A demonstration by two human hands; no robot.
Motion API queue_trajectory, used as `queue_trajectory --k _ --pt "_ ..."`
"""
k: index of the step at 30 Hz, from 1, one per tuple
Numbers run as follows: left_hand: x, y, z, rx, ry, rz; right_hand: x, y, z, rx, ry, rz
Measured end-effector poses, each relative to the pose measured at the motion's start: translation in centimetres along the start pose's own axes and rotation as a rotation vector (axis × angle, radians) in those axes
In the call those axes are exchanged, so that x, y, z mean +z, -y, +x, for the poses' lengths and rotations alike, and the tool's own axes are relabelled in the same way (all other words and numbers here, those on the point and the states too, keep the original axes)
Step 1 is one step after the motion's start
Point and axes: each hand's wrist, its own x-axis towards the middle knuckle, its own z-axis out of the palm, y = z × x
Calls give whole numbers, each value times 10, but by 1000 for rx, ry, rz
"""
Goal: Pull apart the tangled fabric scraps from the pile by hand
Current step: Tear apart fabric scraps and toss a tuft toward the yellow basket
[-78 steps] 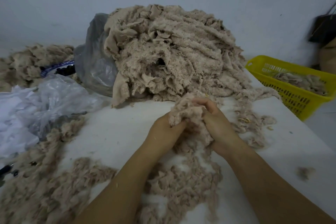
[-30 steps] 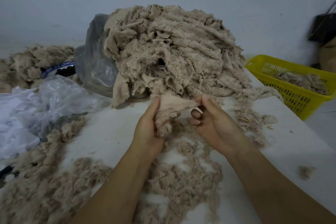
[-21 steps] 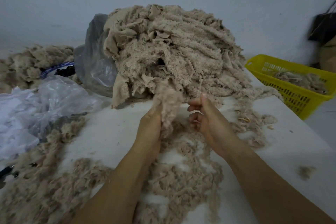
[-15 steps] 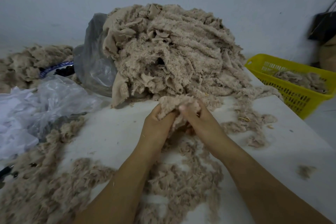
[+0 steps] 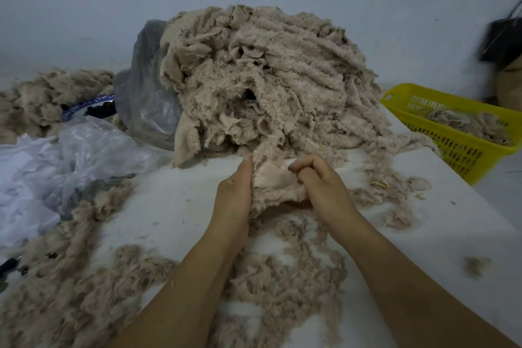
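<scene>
Left hand point(image 5: 236, 186) and right hand point(image 5: 320, 182) each pinch one edge of a beige fabric scrap point(image 5: 272, 181) — stretched between them just above the white worktop point(image 5: 169, 200), at the foot of the big pile point(image 5: 262, 79).

White table point(image 5: 175, 206), pretty much buried in beige fluff

Big pile of fleecy scraps point(image 5: 268, 79) sits at the back, with a grey plastic bag point(image 5: 147, 93) touching its left side. Crumpled clear plastic point(image 5: 84, 150) is further left, and there's another heap point(image 5: 42, 93) at the far left. Loose scraps point(image 5: 282, 277) are strewn over the near side, with one small tuft point(image 5: 477, 265) alone near the right edge.
</scene>
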Motion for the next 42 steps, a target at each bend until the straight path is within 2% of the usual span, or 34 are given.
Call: queue_trajectory --k 4,6,8,11,14,17,20,24,28,29,32,34,36,37,39,40,41,42 --pt "3 1 -5 82 30 233 2 4 -4 -90 72 29" --pt "6 0 -8 110 67 288 10 5 -5 -134 39 -8" --pt "7 -1 -11 143 87 315 10 6 -1 -86 -90 13" --pt "3 0 -10 159 84 327 -12 3 12 93 -337 291" --pt "-2 1 -5 90 87 241 -34 -3 17 146 -410 290" --pt "-3 0 -3 36 125 115 -32 -6 15 152 -305 165" --pt "-4 -1 0 31 107 -11 -18 -2 10 59 -148 18" --pt "-7 -3 0 49 131 -129 -14 9 0 -172 -160 15" --pt "-3 -4 -3 160 96 24 2 12 -9 -115 227 -36" --pt "-2 -3 -4 184 76 66 9 11 -9 -95 277 -26" --pt "1 0 -6 272 80 209 11 7 -2 -113 178 -103" --pt "3 2 -8 273 120 289 5 4 1 -32 93 -112" --pt "3 4 -7 280 143 327 -5 6 2 27 21 28" --pt "2 5 -6 297 136 327 -13 9 4 -9 -35 191" --pt "-2 4 -2 310 66 312 -38 17 8 -138 -219 698" --pt "-3 3 1 303 6 289 -50 20 10 -135 -321 931" --pt "-5 2 6 293 -61 273 -59 20 12 -76 -418 1082" --pt "-7 1 12 284 -129 265 -62 16 13 11 -491 1132"
